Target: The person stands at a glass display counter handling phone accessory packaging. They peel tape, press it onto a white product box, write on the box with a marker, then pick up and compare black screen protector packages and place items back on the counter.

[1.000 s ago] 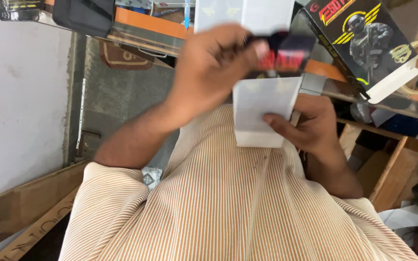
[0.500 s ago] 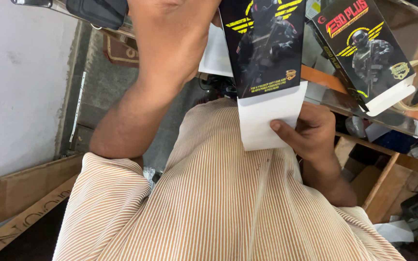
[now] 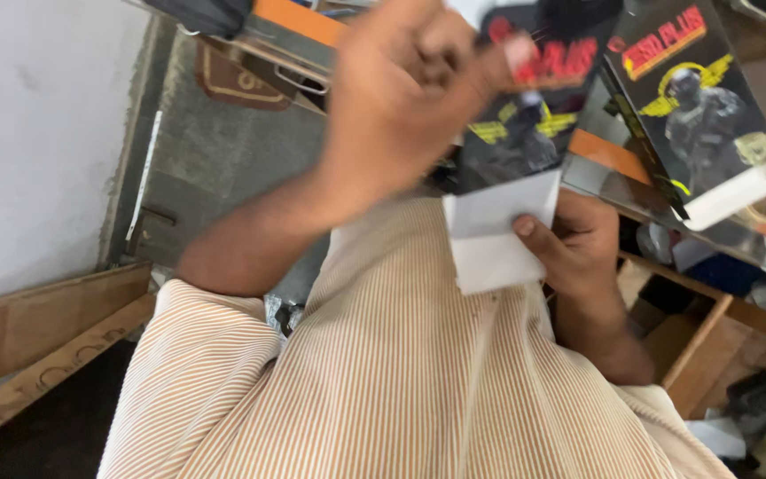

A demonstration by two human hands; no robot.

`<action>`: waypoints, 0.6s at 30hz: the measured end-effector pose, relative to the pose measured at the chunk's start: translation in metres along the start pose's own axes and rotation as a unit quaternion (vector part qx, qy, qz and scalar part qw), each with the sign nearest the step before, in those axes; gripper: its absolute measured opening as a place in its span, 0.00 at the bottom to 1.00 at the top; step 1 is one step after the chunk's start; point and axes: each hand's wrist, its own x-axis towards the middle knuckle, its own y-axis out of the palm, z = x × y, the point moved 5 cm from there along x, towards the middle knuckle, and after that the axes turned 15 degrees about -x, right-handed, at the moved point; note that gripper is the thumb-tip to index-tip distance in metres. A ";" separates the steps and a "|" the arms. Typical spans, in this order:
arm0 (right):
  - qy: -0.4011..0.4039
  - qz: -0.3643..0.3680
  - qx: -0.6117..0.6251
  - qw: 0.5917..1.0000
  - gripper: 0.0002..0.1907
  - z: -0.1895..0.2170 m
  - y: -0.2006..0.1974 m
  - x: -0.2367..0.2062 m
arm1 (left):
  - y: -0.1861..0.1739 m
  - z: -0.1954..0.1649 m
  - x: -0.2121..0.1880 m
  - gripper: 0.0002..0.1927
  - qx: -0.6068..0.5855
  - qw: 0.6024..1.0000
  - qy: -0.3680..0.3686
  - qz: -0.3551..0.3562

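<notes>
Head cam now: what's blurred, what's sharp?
Head view: left hand and the dark printed pack it grips are motion-smeared; right hand, white card and striped shirt stay fairly sharp; the second pack is softly lit, mildly soft.

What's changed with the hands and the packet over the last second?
The left hand went up off the top of the picture, then came back down and now pinches the top of the black packet. That packet now stands above the white card, where a second ago only its red end showed in the left hand. The right hand still holds the white card against the striped shirt.
</notes>
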 end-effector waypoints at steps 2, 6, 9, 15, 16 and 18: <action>0.031 -0.015 0.018 0.999 0.13 -0.008 0.000 0.002 | 0.007 -0.001 -0.011 0.11 0.025 0.999 -0.018 -0.008; 0.035 -0.008 0.099 0.994 0.13 -0.009 0.003 0.012 | 0.006 -0.009 -0.029 0.28 0.000 0.998 -0.006 0.064; -0.040 -0.011 0.118 0.992 0.11 0.004 0.002 0.025 | 0.001 -0.010 -0.035 0.43 -0.011 0.990 -0.040 0.137; -0.068 -0.008 0.146 0.987 0.12 0.020 0.005 0.046 | -0.002 0.014 -0.035 0.56 -0.018 0.972 -0.155 0.174; -0.068 -0.007 0.144 0.987 0.12 0.022 0.006 0.048 | -0.004 0.017 -0.036 0.55 -0.016 0.974 -0.150 0.168; -0.060 -0.002 0.139 0.988 0.12 0.024 0.010 0.052 | -0.008 0.020 -0.038 0.51 -0.015 0.977 -0.142 0.156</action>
